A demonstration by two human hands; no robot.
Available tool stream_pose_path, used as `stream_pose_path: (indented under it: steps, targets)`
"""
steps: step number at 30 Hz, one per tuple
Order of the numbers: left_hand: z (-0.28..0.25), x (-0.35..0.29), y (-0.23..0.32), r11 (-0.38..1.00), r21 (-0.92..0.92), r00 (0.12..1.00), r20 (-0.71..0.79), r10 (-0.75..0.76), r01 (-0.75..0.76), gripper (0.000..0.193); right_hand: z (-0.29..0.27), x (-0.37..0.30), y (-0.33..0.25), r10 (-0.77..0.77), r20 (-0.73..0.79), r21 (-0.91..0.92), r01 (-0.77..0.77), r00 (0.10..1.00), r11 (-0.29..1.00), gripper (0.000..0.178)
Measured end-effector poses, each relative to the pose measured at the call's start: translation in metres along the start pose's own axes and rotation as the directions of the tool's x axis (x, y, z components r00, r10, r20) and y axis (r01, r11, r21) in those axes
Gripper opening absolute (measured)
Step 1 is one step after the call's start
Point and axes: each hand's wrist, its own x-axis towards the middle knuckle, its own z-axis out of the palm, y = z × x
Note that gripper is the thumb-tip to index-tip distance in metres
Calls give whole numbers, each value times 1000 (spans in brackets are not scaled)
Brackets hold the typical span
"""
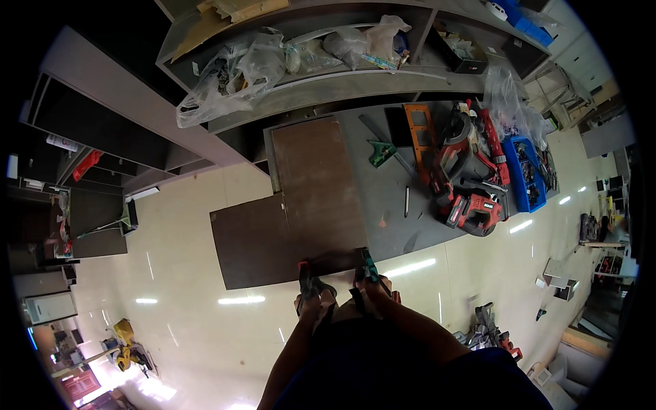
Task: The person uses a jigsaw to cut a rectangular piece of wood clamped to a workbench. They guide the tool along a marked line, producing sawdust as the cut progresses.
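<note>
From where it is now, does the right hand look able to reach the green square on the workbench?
Probably yes, with a long stretch. The right hand grips the brown board at its near edge; the green square lies beyond on open bench, nothing between.

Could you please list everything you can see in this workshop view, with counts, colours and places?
Brown panels: two, one lying on the table, one darker at its left edge over the floor.
Grey table: one, centre.
Red power tools: several, table's right part.
Blue bin: one, table's right end.
Green square: one, mid-table.
Orange frame: one, beside the tools.
Clear plastic bags: several, on the grey shelf above.
Yellow tool: one, floor, lower left.
Left hand: one, gloved, at the panel's near edge.
Right hand: one, gloved, at the same edge.
</note>
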Motion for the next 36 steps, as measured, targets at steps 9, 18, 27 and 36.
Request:
stream_pose_path:
  steps: [9,18,27,36]
  targets:
    - [0,-3,1,992,-128,998,63,0,8,46,-14,-3,1,7,78,36,-9,997,999,57]
    - [5,-6,-3,948,288,984,-80,161,-132,50,-21,-11,1,-15,110,96,5,994,995,48]
    - [27,4,-21,815,411,895,6,446,-408,54,-29,-2,8,-81,133,-43,88,988,995,38]
    - [0,0,-24,750,442,838,8,545,-492,43,-26,-18,-19,-69,50,76,65,996,995,34]
